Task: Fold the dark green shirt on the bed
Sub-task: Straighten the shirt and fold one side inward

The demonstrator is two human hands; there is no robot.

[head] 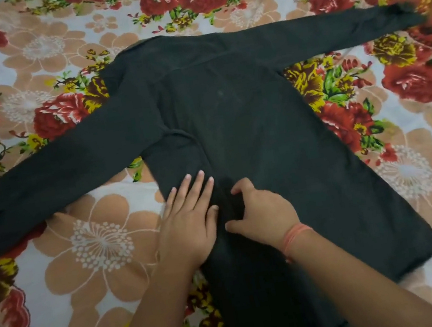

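Observation:
The dark green shirt (244,119) lies spread flat across the bed, collar at the far end and both long sleeves stretched out to left and right. Its left side edge is folded inward over the body. My left hand (187,218) rests flat, fingers apart, on that folded edge near the shirt's lower left. My right hand (261,207) sits just beside it on the shirt's middle, fingers curled and pinching a small ridge of the fabric. An orange thread band circles my right wrist.
The bed is covered with a floral sheet (99,238) of red, yellow and peach flowers on white. The right sleeve's cuff (400,14) reaches the sheet's patterned border at the far right. The left sleeve (43,185) runs off toward the left edge of view.

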